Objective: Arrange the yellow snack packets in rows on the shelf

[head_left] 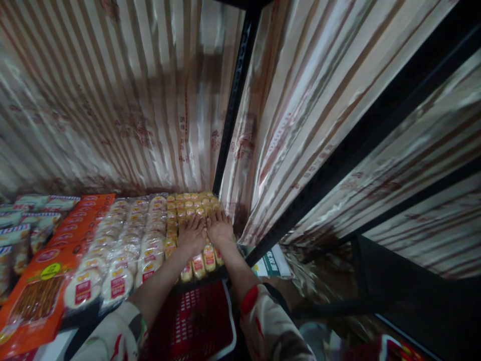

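Observation:
Both of my hands lie side by side on rows of small yellow wrapped snack cakes [198,265] at the right end of the shelf. My left hand [193,233] rests flat on them with its fingers stretched forward. Close beside it, my right hand [220,228] presses on the same packs, fingers also extended. The two hands nearly touch at the thumbs. Just left of the cakes stand rows of round white wrapped biscuits [119,281] with red labels. Some cakes are hidden under my palms.
Orange snack bags [41,291] and pale green bags [30,220] fill the shelf's left side. Below the shelf edge sits a red plastic basket [203,316]. A black metal post [235,100] rises behind the cakes. Striped plastic sheeting [150,100] covers the back and right.

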Available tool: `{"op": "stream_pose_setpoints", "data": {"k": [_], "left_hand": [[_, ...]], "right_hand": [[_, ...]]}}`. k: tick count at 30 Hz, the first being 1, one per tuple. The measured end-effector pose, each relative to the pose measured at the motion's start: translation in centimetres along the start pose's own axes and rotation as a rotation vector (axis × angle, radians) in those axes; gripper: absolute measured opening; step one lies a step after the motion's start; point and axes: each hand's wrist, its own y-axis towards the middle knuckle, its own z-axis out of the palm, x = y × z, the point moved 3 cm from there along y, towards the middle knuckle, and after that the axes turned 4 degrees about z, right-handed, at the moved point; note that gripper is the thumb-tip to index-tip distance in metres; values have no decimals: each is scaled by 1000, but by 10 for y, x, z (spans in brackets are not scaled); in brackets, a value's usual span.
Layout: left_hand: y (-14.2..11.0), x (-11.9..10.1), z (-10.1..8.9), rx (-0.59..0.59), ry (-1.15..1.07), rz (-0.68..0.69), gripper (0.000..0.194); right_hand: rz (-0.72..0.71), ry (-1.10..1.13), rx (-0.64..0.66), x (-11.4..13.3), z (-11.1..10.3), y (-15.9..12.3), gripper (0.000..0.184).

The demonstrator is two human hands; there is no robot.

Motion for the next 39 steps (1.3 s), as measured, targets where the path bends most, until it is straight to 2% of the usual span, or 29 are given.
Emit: {"op": "stream_pose_setpoints", "data": {"k": [3, 7, 10, 16, 20, 30, 35, 39], "left_hand": [[-1, 0, -1, -28, -6, -5, 53], [-8, -6, -6, -146, 5, 34, 54], [-17, -15, -6, -184, 15, 89, 53], [-30, -34, 3, -242, 17, 171, 52], [-33, -40, 11, -230, 20, 184, 51], [-32, -44, 17, -207, 58, 202, 50], [-34, -43, 13, -264, 54, 211, 49], [-47, -34, 8, -337, 48, 163, 49]], "right_hand": [[11, 33, -6, -1, -3, 1, 48], [46, 71, -90, -10, -13, -1, 49], [114, 81, -145, -21, -17, -8, 49], [126, 204, -185, -36, -10, -26, 50], [107, 303, -214, -39, -3, -34, 54], [122, 441, -217, -40, 14, -33, 60], [126, 465, -240, -40, 13, -33, 60], [129, 423, -292, -41, 6, -45, 60]]}}
